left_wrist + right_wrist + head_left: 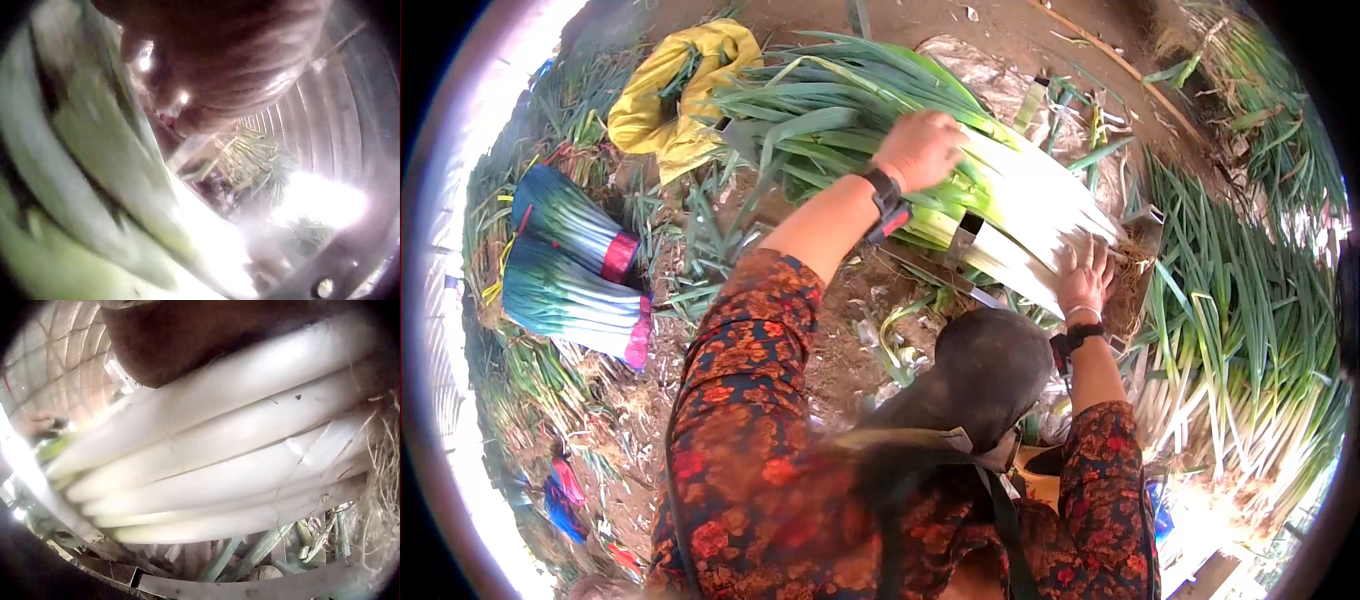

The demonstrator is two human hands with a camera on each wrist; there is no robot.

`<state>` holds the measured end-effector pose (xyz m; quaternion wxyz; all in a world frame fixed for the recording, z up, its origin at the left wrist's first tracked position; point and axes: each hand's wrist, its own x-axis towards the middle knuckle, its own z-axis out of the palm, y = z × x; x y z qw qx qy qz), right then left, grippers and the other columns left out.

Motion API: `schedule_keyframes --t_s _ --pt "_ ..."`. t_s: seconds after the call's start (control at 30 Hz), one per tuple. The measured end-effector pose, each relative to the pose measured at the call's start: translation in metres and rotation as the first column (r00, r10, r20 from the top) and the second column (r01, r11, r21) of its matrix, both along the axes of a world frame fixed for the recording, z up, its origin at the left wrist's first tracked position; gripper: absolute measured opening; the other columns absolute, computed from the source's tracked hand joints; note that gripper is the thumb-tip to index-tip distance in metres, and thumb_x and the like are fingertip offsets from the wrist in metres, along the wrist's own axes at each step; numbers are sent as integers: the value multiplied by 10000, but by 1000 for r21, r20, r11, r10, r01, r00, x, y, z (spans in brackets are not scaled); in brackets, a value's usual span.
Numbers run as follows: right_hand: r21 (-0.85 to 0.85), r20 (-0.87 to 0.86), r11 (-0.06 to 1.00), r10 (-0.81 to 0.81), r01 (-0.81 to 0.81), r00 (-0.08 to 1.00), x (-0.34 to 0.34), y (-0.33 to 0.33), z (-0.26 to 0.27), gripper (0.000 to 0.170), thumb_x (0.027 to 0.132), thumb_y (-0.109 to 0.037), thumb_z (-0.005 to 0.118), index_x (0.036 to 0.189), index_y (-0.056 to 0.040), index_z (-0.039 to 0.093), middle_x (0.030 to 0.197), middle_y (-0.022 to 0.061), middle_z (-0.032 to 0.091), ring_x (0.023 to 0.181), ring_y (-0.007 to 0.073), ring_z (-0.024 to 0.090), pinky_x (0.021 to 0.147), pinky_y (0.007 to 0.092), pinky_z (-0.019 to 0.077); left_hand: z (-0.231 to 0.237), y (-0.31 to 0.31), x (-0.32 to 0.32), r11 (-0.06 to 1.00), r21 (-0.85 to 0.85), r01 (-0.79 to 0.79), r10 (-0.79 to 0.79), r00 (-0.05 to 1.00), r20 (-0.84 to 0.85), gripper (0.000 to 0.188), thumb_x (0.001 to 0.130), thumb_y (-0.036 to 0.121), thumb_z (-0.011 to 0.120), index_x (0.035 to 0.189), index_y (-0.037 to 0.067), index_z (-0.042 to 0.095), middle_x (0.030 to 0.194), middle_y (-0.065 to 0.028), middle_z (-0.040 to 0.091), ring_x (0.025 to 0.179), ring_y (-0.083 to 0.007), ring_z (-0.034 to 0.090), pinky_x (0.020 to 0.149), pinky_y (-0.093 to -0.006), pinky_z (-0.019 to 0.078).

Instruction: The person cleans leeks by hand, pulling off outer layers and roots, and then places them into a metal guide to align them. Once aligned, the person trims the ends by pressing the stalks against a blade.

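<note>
A thick bundle of long green onions (1020, 180) lies across a metal frame (967, 238), leaves to the upper left and roots at the right. My left hand (922, 150) rests on top where green turns white, fingers loosely bent; the left wrist view shows the hand (231, 56) above pale green stalks (112, 150). Near the root end my right hand (1085, 275) lies on the white stalks with fingers spread. In the right wrist view, part of the hand (181, 337) covers the tops of thick white stalks (219, 450), with stringy roots (381, 481) beside them.
Two bundles of onions (575, 290) with red and pink wraps lie at the left. A yellow sack (640, 110) is at the upper left. Loose onions (1230, 340) are piled at the right. A dark rounded knee (995, 365) is just below the frame.
</note>
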<state>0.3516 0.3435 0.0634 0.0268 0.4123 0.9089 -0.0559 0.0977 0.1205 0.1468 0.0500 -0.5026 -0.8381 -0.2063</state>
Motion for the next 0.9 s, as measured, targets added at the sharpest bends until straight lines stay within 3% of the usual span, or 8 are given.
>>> schedule_keyframes --t_s 0.13,0.23,0.33,0.43,0.53,0.6,0.7,0.9 --pt "2 -8 1000 2 -2 1000 0 2 -4 606 954 -549 304 1487 -272 225 1558 45 155 1407 322 173 1131 515 142 7 -32 -68 942 -146 -304 240 909 -340 286 896 295 509 1133 180 619 1195 -40 567 1164 -249 495 1001 -544 318" --pt "5 -20 1000 2 -2 1000 1 7 -13 604 954 -555 293 1484 -271 234 1557 36 161 1404 318 176 1131 510 148 22 -40 -80 894 -268 -359 287 919 -272 272 890 327 521 1081 183 651 1160 -58 574 1170 -258 488 993 -576 302" --pt "27 -20 1000 4 -3 1000 0 5 -12 595 956 -551 288 1481 -277 237 1556 33 166 1403 318 178 1132 506 151 49 -31 -76 859 -429 -278 174 948 -266 252 871 346 552 976 154 677 1059 -90 600 1072 -269 555 932 -555 374" --pt "19 -18 1000 3 -2 1000 0 5 -10 598 955 -551 291 1484 -278 225 1556 36 164 1403 321 178 1131 514 146 55 -16 -67 949 -284 -136 56 960 -274 274 850 370 580 883 114 671 905 -120 616 924 -289 611 822 -482 456" --pt "31 -7 1000 2 -2 1000 0 4 -9 599 958 -542 295 1487 -271 216 1557 43 161 1404 318 178 1126 523 155 40 5 -28 973 -204 108 -58 970 237 283 864 344 571 851 68 630 811 -148 619 793 -298 603 723 -416 476" --pt "40 -4 999 5 -5 1000 -2 3 -9 598 959 -539 294 1487 -271 216 1556 47 162 1405 315 177 1124 526 156 26 15 1 889 -225 398 -217 800 559 314 880 368 564 859 59 618 844 -115 638 790 -234 587 770 -394 469" --pt "35 10 999 -3 3 1000 0 4 -12 594 960 -536 292 1487 -272 218 1555 55 168 1408 310 174 1122 534 151 39 31 22 903 -137 408 -193 669 718 330 905 391 541 949 78 635 927 -98 652 868 -213 591 847 -383 455" --pt "-22 -47 1000 0 -1 999 0 1 -3 590 961 -540 285 1482 -267 239 1554 62 170 1411 323 162 1129 525 121 85 80 25 796 -24 605 -442 608 660 484 904 543 496 1151 149 626 1130 -64 648 1047 -210 584 996 -407 387"
